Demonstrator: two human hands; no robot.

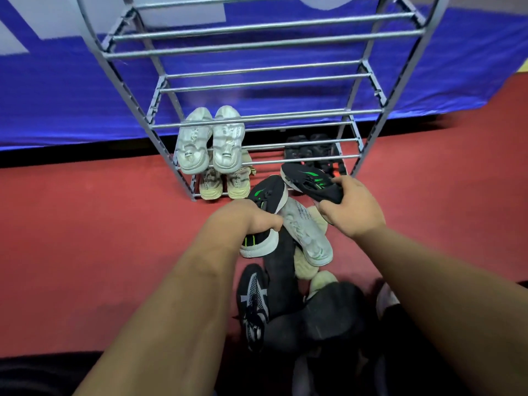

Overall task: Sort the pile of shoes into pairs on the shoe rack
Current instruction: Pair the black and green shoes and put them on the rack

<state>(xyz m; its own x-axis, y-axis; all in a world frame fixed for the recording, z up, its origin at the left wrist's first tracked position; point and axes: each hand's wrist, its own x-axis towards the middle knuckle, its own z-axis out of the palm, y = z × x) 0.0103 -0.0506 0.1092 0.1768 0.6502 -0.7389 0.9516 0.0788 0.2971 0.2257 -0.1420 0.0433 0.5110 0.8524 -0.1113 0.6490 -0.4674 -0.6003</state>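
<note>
Red floor [114, 238], black-green shoes [308, 178] in left hand [245, 221] and right hand [351, 208]

Shoe rack [263, 44]: round metal rails, smooth with a bright silvery sheen; the uprights have a duller grey finish. Floor [85, 224]: red covering, matt, finely grained like short carpet. Backdrop [57, 95]: blue cloth with a faint sheen and fine ribbing. White sneakers [225, 141]: synthetic-looking uppers, matt and scuffed grey in places. Cream shoes [238, 184]: soft, knit-looking uppers, matt. Black-and-green shoes [308, 178]: matt black textile uppers, brighter green stripes, smooth white sole edges. Pale grey shoe [305, 232]: fine mesh, matt. Black shoe [253, 301]: grey mesh panels over matt black.
</note>
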